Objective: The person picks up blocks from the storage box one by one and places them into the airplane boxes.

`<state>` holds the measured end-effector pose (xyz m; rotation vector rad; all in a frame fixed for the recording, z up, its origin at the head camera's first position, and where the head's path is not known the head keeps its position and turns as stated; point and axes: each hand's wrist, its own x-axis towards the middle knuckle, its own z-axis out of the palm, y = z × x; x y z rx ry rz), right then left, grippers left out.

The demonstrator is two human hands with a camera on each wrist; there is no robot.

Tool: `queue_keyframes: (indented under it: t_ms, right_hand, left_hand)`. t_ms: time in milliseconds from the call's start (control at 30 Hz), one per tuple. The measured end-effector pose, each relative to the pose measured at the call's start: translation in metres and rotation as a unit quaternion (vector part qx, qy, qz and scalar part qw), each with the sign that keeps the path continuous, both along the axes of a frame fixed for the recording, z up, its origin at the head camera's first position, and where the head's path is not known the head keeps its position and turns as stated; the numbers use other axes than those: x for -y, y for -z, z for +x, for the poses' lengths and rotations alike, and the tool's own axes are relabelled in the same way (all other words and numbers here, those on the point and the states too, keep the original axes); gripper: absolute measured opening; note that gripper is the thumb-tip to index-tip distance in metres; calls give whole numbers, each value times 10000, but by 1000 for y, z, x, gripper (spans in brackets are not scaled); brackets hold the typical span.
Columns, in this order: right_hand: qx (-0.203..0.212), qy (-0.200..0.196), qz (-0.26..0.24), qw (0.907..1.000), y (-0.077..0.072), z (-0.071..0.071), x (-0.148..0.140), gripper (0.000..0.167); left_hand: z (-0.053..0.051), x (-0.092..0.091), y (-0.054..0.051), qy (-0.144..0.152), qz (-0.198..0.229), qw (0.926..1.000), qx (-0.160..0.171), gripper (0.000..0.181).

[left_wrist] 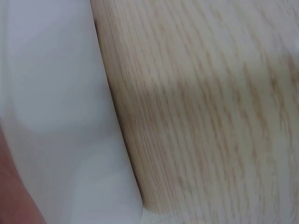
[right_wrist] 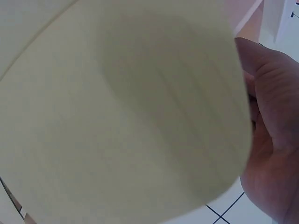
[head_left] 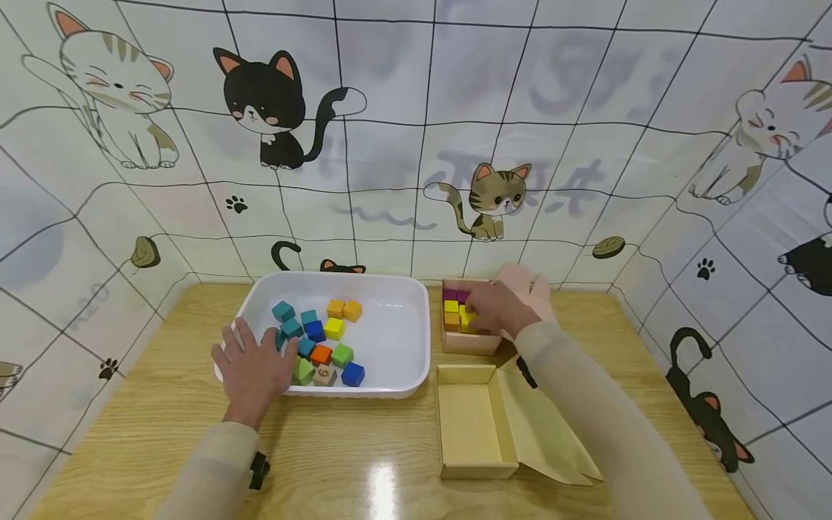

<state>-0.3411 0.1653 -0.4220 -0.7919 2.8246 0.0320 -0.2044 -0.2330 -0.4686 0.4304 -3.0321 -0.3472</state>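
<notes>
My left hand (head_left: 256,368), fingers spread, rests at the left rim of a white tray (head_left: 393,332) that holds loose coloured cubes. Its fingertips are close to a teal cube (head_left: 306,347) and a green cube (head_left: 303,370). My right hand (head_left: 500,310) reaches into a small pinkish box (head_left: 471,345), its fingertips at a yellow cube (head_left: 466,319). Whether they pinch or only press that cube is hidden. Beside them sit purple, yellow and orange cubes (head_left: 451,322). In the right wrist view, a cream flap (right_wrist: 117,116) covers the fingers of the right hand (right_wrist: 275,140).
A second cream box (head_left: 471,419) lies open nearer me, its flap (head_left: 552,433) spread rightward under my forearm. The boxes and tray stand on a wooden table (head_left: 325,455). A wall (head_left: 390,144) printed with cats rises behind its far edge.
</notes>
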Motion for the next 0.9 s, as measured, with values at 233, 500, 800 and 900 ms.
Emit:
queue_keyframes:
  t_ms: [233, 500, 800, 900]
  right_hand:
    - [-182, 108, 250, 9995, 8, -5, 2, 19]
    - [-744, -34, 350, 9966, 17, -7, 1, 24]
    - [-908, 3, 260, 9955, 23, -6, 0, 25]
    - [-913, 4, 234, 9955, 23, -7, 0, 23]
  left_hand:
    - [0, -2, -2, -30, -3, 10000, 18, 67]
    - [0, -3, -2, -65, -113, 9999, 96, 67]
    - [-2, -2, 0, -84, -113, 9999, 62, 67]
    - [-1, -2, 0, -102, -109, 9999, 64, 67]
